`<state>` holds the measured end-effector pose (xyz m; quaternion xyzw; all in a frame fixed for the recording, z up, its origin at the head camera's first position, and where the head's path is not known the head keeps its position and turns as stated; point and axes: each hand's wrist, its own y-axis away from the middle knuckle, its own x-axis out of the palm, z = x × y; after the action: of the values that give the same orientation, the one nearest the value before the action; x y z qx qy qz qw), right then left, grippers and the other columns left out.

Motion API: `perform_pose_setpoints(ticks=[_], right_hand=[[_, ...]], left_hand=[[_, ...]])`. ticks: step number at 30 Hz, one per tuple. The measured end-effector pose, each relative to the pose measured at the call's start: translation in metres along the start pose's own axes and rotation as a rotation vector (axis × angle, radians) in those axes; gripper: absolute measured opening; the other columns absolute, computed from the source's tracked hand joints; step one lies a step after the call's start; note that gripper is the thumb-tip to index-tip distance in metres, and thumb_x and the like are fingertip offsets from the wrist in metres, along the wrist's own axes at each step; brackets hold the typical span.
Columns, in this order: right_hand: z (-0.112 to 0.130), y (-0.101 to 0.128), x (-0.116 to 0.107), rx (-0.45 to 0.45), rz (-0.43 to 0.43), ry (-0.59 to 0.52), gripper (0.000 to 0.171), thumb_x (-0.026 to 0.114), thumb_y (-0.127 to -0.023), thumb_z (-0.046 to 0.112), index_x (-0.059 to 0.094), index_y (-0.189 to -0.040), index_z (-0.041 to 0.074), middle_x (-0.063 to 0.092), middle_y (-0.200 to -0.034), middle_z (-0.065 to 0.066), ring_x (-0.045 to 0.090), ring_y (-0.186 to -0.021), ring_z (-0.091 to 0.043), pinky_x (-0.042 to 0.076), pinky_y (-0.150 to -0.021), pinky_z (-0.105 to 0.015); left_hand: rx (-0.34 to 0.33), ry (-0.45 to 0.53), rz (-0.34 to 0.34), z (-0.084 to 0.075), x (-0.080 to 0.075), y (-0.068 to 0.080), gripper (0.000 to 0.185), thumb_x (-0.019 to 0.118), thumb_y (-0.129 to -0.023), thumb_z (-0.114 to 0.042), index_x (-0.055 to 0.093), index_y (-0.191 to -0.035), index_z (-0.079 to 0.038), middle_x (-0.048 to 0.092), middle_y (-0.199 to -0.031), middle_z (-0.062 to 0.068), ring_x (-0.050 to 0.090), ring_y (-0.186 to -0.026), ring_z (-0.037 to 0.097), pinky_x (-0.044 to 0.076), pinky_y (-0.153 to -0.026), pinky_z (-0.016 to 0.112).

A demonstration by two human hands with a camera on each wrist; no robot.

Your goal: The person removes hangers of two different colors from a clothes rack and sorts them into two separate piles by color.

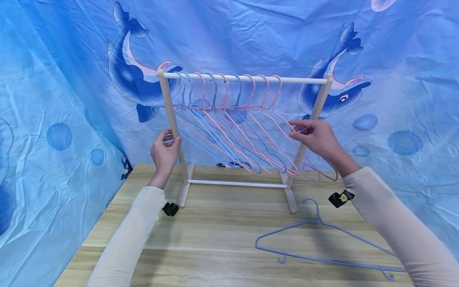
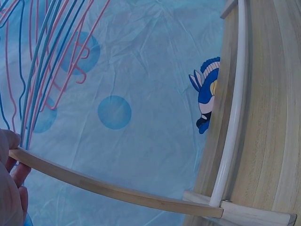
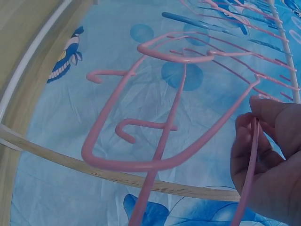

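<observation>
In the head view a small clothes rack, with wooden posts and a white top rod, stands on the table. My left hand grips the left post partway up, thumb on its front. Several pink and blue hangers hang from the rod by their hooks, bunched toward the left and middle. On the right, my right hand pinches one shoulder of the rightmost pink hanger between thumb and fingers. That hanger's hook stays over the rod. Another pink hanger hangs close beside it in the right wrist view.
A blue hanger lies flat on the wooden table in front of the rack's right foot. A low white bar joins the rack's feet. Behind stands a blue curtain printed with whales.
</observation>
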<state>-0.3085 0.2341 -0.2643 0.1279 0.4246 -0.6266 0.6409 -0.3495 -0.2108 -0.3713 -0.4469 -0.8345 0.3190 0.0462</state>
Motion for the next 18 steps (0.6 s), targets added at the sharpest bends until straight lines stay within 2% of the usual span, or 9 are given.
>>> perform_pose_setpoints(ticks=[5,9,12,16,18], right_hand=[[-0.002,0.0,0.003,-0.039,-0.062,0.064,0.033,0.069,-0.1,0.024,0.071,-0.13,0.011,0.073,-0.107,-0.014,0.068,-0.092,-0.028,0.052,-0.065,-0.019],[-0.005,0.001,0.006,-0.113,-0.144,0.11,0.03,0.069,-0.099,0.021,0.073,-0.127,0.01,0.073,-0.101,-0.014,0.069,-0.089,-0.029,0.049,-0.063,-0.015],[-0.007,0.002,0.009,-0.162,-0.201,0.141,0.029,0.072,-0.098,0.019,0.074,-0.125,0.008,0.072,-0.097,-0.013,0.07,-0.085,-0.029,0.051,-0.063,-0.02],[-0.007,0.002,0.011,-0.192,-0.244,0.167,0.028,0.075,-0.095,0.017,0.076,-0.121,0.007,0.072,-0.094,-0.013,0.07,-0.082,-0.029,0.055,-0.065,-0.032],[-0.007,0.002,0.012,-0.204,-0.258,0.176,0.027,0.075,-0.095,0.016,0.077,-0.12,0.008,0.072,-0.093,-0.012,0.07,-0.08,-0.028,0.055,-0.065,-0.034]], left_hand=[[0.004,-0.004,-0.002,0.0,0.0,0.0,0.032,0.075,-0.095,-0.019,0.069,-0.124,-0.007,0.074,-0.114,0.016,0.075,-0.097,0.03,0.061,-0.085,0.047],[0.0,-0.007,0.002,0.0,0.0,0.0,0.032,0.075,-0.095,-0.02,0.069,-0.124,-0.007,0.074,-0.114,0.015,0.075,-0.097,0.029,0.061,-0.085,0.047],[-0.004,-0.011,0.004,0.0,0.0,0.0,0.032,0.074,-0.096,-0.021,0.069,-0.124,-0.008,0.074,-0.114,0.014,0.075,-0.097,0.029,0.061,-0.085,0.046],[-0.007,-0.013,0.003,0.001,0.0,0.0,0.032,0.074,-0.096,-0.022,0.069,-0.124,-0.008,0.074,-0.114,0.014,0.075,-0.097,0.029,0.061,-0.085,0.046],[-0.01,-0.01,0.002,0.001,0.0,0.0,0.032,0.074,-0.095,-0.021,0.069,-0.124,-0.008,0.074,-0.114,0.014,0.075,-0.097,0.029,0.061,-0.085,0.047]])
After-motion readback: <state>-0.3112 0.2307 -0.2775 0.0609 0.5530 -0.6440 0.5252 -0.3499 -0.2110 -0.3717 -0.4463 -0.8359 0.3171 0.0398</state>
